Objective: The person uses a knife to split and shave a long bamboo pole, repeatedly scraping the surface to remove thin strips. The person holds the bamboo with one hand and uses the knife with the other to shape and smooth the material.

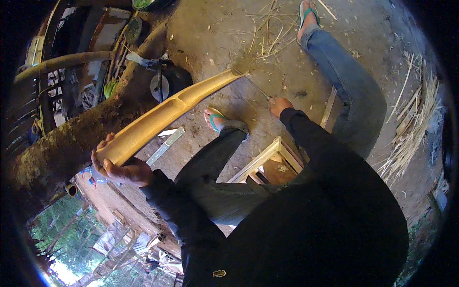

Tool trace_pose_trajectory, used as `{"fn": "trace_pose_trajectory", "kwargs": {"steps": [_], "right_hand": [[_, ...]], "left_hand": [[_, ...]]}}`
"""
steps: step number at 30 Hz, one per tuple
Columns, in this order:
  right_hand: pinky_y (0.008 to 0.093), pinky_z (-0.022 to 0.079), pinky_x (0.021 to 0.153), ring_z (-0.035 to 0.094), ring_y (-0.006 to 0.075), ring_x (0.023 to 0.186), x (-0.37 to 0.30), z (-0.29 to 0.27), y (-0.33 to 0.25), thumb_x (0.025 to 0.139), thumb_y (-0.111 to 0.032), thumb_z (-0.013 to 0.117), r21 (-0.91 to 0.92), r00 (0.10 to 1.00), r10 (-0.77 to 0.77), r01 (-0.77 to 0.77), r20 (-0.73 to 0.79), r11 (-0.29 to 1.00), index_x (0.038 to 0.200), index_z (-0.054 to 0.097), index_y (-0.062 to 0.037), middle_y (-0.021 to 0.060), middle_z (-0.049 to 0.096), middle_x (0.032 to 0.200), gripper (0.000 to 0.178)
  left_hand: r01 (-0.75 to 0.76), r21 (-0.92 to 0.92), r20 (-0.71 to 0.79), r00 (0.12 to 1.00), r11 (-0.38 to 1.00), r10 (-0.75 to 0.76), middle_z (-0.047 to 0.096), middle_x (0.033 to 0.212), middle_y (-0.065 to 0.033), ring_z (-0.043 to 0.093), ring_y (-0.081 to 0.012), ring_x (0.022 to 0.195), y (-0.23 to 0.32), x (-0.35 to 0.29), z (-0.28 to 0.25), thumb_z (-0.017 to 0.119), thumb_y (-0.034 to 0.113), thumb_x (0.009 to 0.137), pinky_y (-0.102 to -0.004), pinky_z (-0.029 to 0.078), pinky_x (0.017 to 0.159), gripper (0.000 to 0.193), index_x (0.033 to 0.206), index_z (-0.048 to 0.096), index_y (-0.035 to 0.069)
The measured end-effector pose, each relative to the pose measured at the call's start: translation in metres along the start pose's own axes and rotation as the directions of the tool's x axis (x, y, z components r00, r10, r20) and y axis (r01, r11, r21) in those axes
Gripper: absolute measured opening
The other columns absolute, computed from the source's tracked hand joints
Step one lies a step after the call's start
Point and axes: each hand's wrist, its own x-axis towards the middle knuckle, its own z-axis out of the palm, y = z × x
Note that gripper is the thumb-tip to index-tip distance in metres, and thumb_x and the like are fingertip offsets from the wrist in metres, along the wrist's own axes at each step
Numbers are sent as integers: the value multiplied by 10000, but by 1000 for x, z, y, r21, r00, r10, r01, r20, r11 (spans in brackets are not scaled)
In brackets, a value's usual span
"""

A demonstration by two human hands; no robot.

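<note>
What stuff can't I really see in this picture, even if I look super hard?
All in the head view:
Handle of the thin tool: covered by the right hand.
Whether its tip touches the split bamboo: too small to tell.
The bamboo's underside: turned away from the camera.
Green stuff in the dark bowl: cut off by the top edge.
Wooden frame: partly hidden by a trouser leg.

Black up top, blue below!

Here's a black long-sleeved top (306,229), one small gold-toned emblem (219,273) on its left side! Blue jeans (351,91) follow, darker-looking on the left leg (213,158), cuffs (311,33) rolled up, and down to flip-flops (301,20) with green straps (215,116)!
</note>
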Motion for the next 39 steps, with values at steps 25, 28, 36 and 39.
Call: {"fn": "trace_pose_trajectory", "kwargs": {"steps": [25,28,36,39], "right_hand": [[445,496,690,620,399,752,-116,-87,-148,713,-184,632,267,816,-535,478,216,837,869,629,-13,216,633,770,231],[448,496,686,623,394,744,-117,-88,-149,716,-169,625,280,829,-505,439,240,854,886,615,-16,219,631,771,229],[458,493,707,623,389,772,-101,-90,-153,708,-173,616,222,800,-548,504,244,834,860,617,-14,231,628,781,220],[470,492,768,617,390,831,-97,-90,-151,719,-190,595,264,925,-360,319,124,910,877,652,-54,224,639,821,216]], "left_hand": [[31,-214,-86,995,976,-51,535,1025,-180,560,-357,944,22,-37,-17,468,257,732,-496,430,905,563,1253,413,51],[8,-172,-30,999,985,-14,531,1025,-175,556,-356,952,21,-38,-17,463,262,739,-498,432,903,561,1259,406,57],[21,-169,-94,995,985,-37,517,1042,-178,555,-350,947,19,-40,-18,464,282,743,-500,436,897,554,1244,416,50],[18,-143,-95,995,990,-32,519,1031,-196,560,-360,929,17,-39,-17,478,287,740,-495,447,881,559,1239,418,42]]}}
